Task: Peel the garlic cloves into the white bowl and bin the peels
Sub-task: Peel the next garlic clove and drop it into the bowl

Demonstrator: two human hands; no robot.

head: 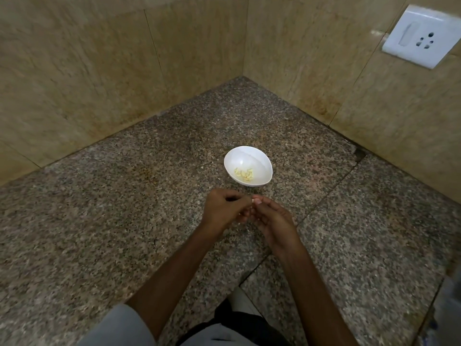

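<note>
Soft, dim indoor light falls evenly with faint shadows, a pale glare sits on the wall socket (421,36), and wide-angle distortion bends and blurs the frame edges.

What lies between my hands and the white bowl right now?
Nothing but a short strip of bare granite counter, seen in the head view. The left hand and right hand meet just short of the white bowl, pinching a small pale piece.

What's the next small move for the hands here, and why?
Probably pull the hands apart to strip the skin, if any remains; that is too small to tell. The left hand and right hand both pinch a small pale bit, likely a garlic clove, between their fingertips, just short of the white bowl, which already holds peeled cloves.
</note>
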